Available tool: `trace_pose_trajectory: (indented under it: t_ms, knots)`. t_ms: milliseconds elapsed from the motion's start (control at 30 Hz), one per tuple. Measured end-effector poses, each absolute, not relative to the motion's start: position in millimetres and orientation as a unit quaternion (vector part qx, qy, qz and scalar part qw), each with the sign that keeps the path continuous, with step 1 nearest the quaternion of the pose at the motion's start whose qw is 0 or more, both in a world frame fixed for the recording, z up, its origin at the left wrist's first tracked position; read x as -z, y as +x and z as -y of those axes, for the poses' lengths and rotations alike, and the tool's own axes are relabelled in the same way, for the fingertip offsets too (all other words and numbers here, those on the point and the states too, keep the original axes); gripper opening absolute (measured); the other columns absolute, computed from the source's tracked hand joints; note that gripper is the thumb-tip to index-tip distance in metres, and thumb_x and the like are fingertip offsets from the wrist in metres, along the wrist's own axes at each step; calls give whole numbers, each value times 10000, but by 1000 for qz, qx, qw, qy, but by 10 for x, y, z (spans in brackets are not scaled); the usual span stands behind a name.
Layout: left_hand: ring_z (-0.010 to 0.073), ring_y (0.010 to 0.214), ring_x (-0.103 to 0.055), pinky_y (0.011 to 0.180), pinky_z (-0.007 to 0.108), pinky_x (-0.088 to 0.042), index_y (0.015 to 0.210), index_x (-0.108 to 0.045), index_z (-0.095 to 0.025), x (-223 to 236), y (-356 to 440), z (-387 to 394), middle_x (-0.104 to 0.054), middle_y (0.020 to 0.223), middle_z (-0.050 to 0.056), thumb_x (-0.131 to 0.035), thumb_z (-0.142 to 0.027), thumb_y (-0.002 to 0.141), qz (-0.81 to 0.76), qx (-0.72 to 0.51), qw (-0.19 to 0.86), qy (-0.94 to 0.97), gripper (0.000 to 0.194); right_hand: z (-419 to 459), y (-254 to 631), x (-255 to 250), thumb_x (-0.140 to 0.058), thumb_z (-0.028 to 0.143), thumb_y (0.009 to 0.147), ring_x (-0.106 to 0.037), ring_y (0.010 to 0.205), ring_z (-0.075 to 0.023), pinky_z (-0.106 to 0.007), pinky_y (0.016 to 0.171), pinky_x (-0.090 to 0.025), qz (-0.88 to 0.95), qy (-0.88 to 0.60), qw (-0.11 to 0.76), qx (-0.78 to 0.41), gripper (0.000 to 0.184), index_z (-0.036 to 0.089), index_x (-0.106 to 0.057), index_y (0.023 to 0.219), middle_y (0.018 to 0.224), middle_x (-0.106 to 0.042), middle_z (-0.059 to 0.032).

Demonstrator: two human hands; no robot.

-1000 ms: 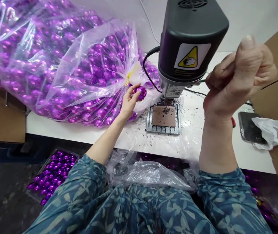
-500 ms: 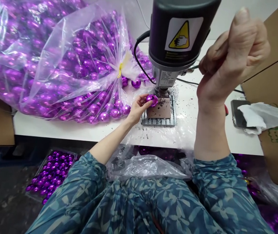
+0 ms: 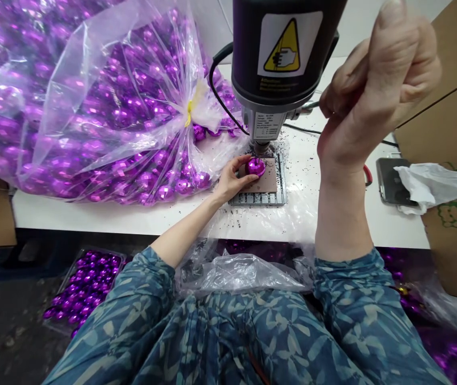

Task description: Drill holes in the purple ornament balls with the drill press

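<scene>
Between the thumb and fingers of my left hand point(image 3: 234, 179) is a shiny purple faceted ball point(image 3: 255, 167). The ball is at the brown board point(image 3: 266, 184), just in front of and below the chuck point(image 3: 261, 148) of a bench drill press point(image 3: 284, 59). That board lies on the slotted metal base point(image 3: 258, 199), with dark shavings scattered around. My right hand point(image 3: 382, 80) is raised and closed round the end of the drill press's feed lever point(image 3: 310, 105); the fingers hide most of its grip.
A tied clear bag of purple balls point(image 3: 111, 117) fills the table's left side. Below left sits a clear tray of balls point(image 3: 87, 283). On the right are a dark phone point(image 3: 396, 182), a white tissue point(image 3: 424, 184) and a cardboard box point(image 3: 452, 133). Clear plastic point(image 3: 244, 272) covers my lap.
My left hand has brought the purple ball a little to the right, further over the board. My right hand stays on the lever. The whole view has shifted slightly.
</scene>
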State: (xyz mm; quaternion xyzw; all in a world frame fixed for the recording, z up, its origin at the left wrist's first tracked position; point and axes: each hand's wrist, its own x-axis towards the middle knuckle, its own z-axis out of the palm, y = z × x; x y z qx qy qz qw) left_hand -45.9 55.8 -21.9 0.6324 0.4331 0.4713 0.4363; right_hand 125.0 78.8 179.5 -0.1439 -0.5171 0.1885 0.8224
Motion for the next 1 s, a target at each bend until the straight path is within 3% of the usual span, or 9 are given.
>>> trace_pose_trajectory:
  t_ms: [133, 300, 500, 633, 800, 1000]
  knots:
    - [330, 1385, -624, 1225, 548, -491, 1355, -669, -235, 252, -410, -476, -704, 1403, 134, -912, -403, 825, -429, -465, 381, 675, 607, -765, 1241, -1802, -645, 644, 799, -288, 354, -31, -261, 404, -152, 518, -156, 821, -184, 526, 209, -391, 649, 445, -311, 107]
    - [321, 1367, -657, 1183, 537, -551, 1384, -612, -230, 291, -330, -448, -639, 1490, 159, -871, -473, 873, -399, -481, 426, 654, 623, -768, 1261, -1803, -628, 681, 793, -277, 363, -28, -260, 402, -152, 530, -169, 811, -183, 546, 212, -386, 654, 448, -307, 106]
    - [288, 1275, -706, 1152, 501, -588, 1311, -635, -221, 257, -304, -450, -689, 1382, 142, -878, -485, 868, -413, -490, 433, 634, 569, -721, 1234, -1764, -619, 676, 820, -241, 358, -26, -271, 404, -145, 521, -172, 821, -161, 575, 205, -352, 626, 449, -253, 95]
    - [286, 1265, -706, 1166, 492, -576, 1298, -634, -214, 254, -297, -446, -698, 1351, 138, -884, -471, 863, -425, -487, 419, 637, 564, -575, 1196, -1697, -623, 660, 851, -285, 381, -17, -265, 444, -202, 508, -204, 824, -146, 633, 185, -314, 570, 460, -259, 73]
    - [293, 1279, -697, 1164, 514, -578, 1294, -629, -229, 272, -285, -435, -691, 1366, 129, -870, -460, 878, -414, -498, 424, 632, 534, -485, 1193, -1592, -553, 752, 877, -292, 407, -18, -254, 453, -246, 513, -251, 814, -106, 728, 175, -235, 567, 478, -172, 47]
    - [288, 1275, -706, 1145, 487, -588, 1299, -614, -227, 268, -294, -446, -691, 1368, 138, -871, -510, 874, -416, -489, 425, 638, 572, -589, 1222, -1417, -619, 693, 918, -196, 403, -16, -242, 434, -222, 502, -234, 830, -67, 765, 175, -166, 583, 480, -62, 41]
